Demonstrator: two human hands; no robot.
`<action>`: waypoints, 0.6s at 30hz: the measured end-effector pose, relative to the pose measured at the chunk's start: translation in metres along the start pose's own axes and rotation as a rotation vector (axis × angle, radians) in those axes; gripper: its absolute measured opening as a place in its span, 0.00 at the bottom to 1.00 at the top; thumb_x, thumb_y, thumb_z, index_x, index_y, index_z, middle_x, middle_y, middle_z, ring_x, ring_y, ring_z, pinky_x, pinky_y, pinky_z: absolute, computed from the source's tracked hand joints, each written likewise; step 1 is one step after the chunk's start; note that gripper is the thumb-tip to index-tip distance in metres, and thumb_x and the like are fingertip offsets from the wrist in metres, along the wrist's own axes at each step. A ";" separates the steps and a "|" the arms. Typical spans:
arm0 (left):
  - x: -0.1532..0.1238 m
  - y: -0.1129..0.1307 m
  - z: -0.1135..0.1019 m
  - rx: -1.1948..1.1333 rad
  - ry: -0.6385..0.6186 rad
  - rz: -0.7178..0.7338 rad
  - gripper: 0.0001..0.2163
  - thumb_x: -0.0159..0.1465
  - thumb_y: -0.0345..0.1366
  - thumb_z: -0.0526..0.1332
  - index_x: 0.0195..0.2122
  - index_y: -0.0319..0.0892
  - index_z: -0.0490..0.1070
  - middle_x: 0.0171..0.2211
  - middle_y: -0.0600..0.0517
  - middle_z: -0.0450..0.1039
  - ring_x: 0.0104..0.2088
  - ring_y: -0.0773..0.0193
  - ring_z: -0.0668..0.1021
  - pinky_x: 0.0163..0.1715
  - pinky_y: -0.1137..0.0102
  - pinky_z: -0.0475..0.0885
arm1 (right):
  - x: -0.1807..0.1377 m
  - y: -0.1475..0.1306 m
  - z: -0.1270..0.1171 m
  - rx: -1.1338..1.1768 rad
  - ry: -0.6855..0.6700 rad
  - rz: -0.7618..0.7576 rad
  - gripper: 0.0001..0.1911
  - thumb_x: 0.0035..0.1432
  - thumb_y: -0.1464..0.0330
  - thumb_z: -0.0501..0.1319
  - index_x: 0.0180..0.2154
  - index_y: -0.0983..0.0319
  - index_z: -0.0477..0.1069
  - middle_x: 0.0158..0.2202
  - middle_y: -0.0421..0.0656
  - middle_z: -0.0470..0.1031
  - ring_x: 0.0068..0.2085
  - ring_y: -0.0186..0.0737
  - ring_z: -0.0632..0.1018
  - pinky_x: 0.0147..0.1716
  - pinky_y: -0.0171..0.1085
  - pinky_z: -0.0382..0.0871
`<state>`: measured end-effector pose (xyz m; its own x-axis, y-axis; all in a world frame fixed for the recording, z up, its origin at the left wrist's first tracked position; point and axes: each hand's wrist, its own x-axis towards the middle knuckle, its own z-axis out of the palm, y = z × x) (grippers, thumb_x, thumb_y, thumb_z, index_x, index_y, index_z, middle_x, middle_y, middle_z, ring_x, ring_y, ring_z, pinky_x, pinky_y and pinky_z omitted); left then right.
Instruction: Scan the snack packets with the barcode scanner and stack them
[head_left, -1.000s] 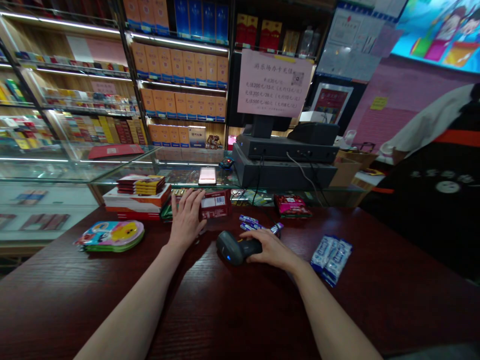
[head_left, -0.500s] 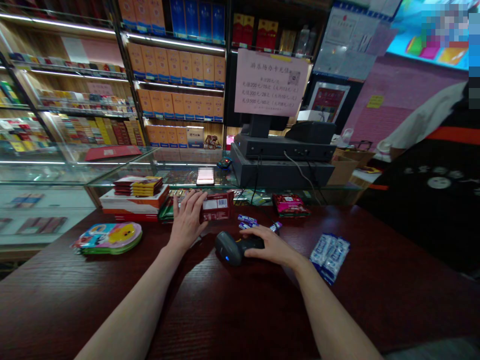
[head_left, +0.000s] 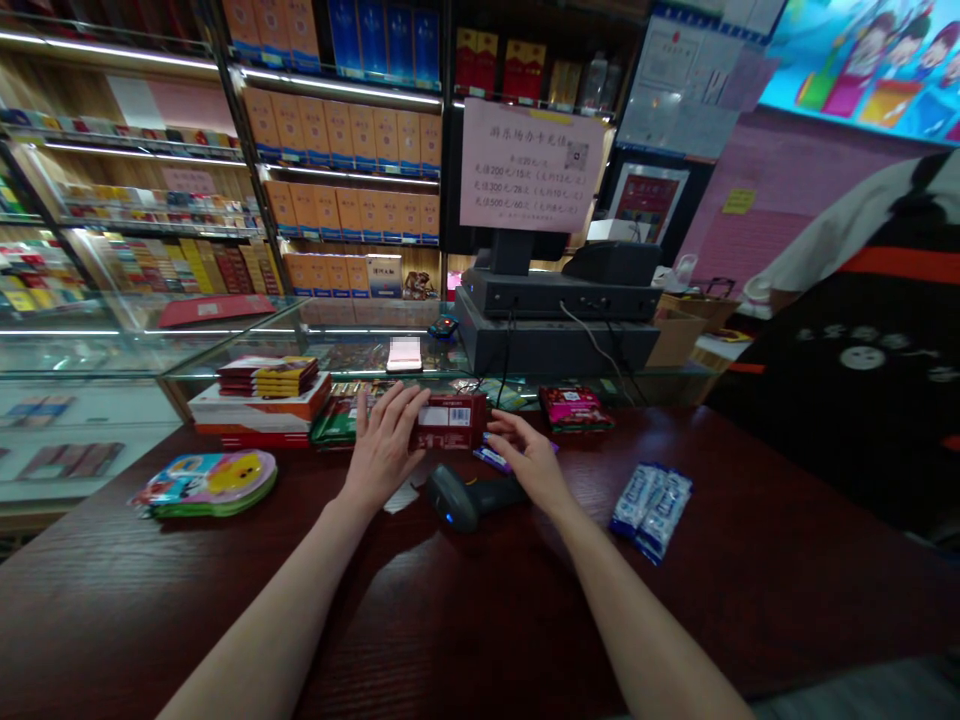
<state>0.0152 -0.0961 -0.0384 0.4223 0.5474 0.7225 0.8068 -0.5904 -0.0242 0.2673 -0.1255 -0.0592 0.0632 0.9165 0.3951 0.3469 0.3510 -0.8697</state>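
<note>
A dark red pack with a white barcode label point(head_left: 452, 421) stands on edge on the counter, barcode side towards me. My left hand point(head_left: 384, 445) grips its left end, fingers along the top and thumb below. My right hand point(head_left: 529, 462) is half curled and open near the pack's right end; whether a fingertip touches it, I cannot tell. A black barcode scanner point(head_left: 459, 498) with a blue light lies below the pack, its handle partly under my right hand. Small purple-blue packets point(head_left: 491, 458) lie behind that hand, partly covered.
Colourful bubble-shaped packs point(head_left: 214, 482) and stacked boxes point(head_left: 255, 408) sit left. Blue-white sachets point(head_left: 651, 510) and a pink-red pack point(head_left: 574, 408) lie right. A cash register point(head_left: 559, 335) stands behind on the glass case. A person in a black vest point(head_left: 847, 400) is at right.
My right hand has lifted off the scanner handle and moved up towards the pack's right end. The dark red pack sits straighter and slightly further right in my left hand.
</note>
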 end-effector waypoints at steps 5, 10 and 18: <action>0.001 0.004 0.002 -0.013 -0.016 0.036 0.37 0.60 0.33 0.65 0.69 0.45 0.52 0.66 0.44 0.61 0.69 0.48 0.58 0.71 0.46 0.35 | 0.004 0.000 0.008 0.039 0.003 0.026 0.27 0.54 0.60 0.66 0.54 0.61 0.71 0.46 0.48 0.80 0.43 0.44 0.79 0.47 0.44 0.72; 0.001 0.006 0.003 -0.052 -0.035 0.065 0.39 0.59 0.32 0.66 0.70 0.47 0.50 0.66 0.43 0.61 0.69 0.47 0.58 0.70 0.43 0.38 | 0.006 0.003 0.012 0.100 0.029 0.015 0.17 0.53 0.60 0.66 0.44 0.60 0.75 0.39 0.44 0.81 0.40 0.43 0.79 0.43 0.41 0.71; 0.001 0.005 0.007 -0.036 0.019 0.010 0.39 0.56 0.31 0.68 0.68 0.52 0.56 0.68 0.40 0.50 0.68 0.40 0.56 0.67 0.41 0.48 | 0.006 0.004 0.012 0.093 0.089 -0.013 0.12 0.52 0.60 0.67 0.36 0.60 0.74 0.33 0.40 0.79 0.35 0.40 0.77 0.40 0.39 0.70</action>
<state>0.0229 -0.0940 -0.0425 0.4220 0.5302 0.7354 0.7869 -0.6171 -0.0067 0.2575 -0.1161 -0.0643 0.1437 0.8925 0.4276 0.2606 0.3827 -0.8864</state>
